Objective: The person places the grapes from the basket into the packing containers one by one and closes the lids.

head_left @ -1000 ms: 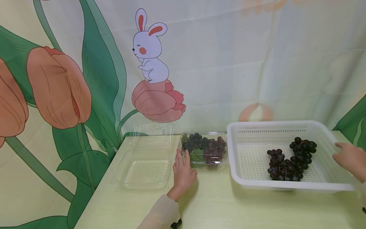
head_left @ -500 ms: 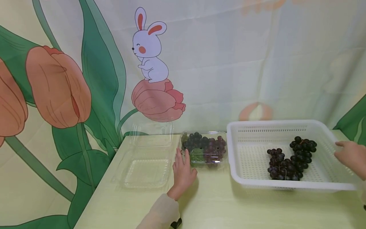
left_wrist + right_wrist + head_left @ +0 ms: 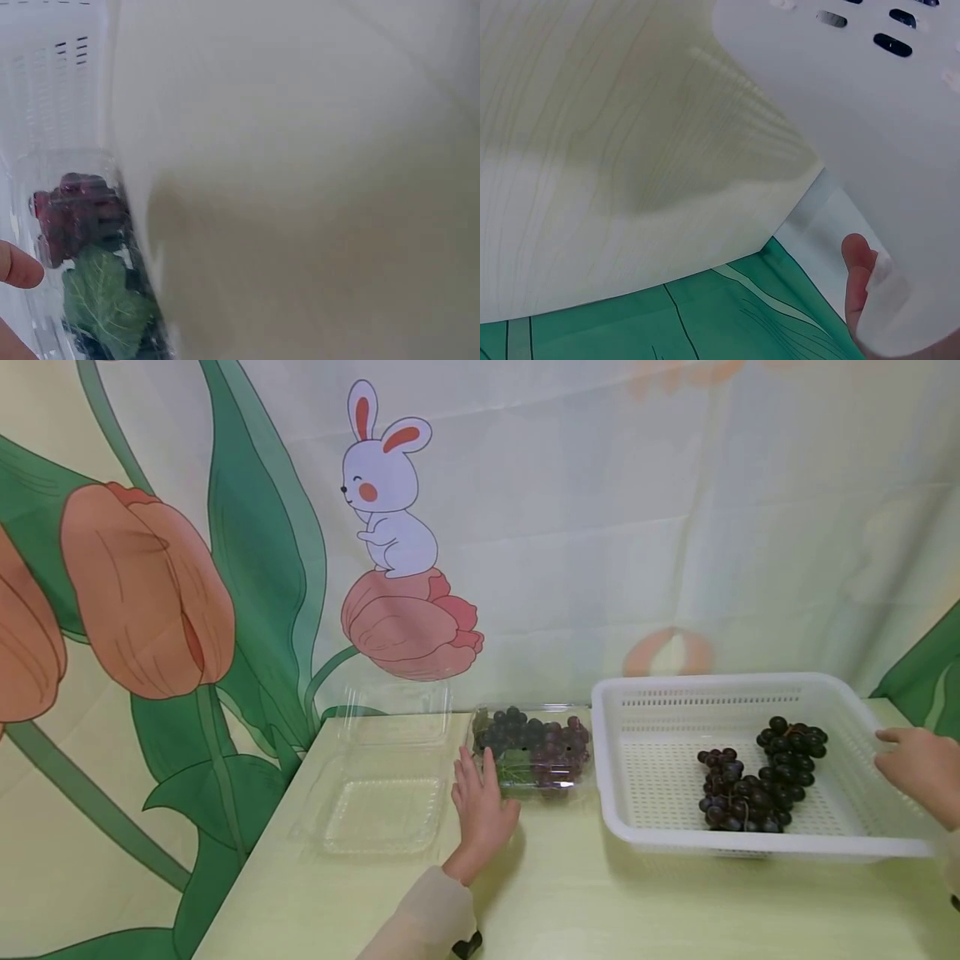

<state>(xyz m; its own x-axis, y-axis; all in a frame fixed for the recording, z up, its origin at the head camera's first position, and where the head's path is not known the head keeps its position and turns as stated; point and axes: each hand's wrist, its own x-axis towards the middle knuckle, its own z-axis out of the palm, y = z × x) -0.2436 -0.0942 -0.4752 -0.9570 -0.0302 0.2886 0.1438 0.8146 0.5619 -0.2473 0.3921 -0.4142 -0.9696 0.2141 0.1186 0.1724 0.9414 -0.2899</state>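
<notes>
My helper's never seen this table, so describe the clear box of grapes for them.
On the table, find the big white basket on the right. Just left of it sits a clear plastic box near the back edge. Unlike the open box further left, it holds dark grapes and a green leaf.

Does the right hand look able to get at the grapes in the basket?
Probably yes: the right hand is at the rim of the white plastic basket, whose open top leaves the dark grapes uncovered.
</notes>
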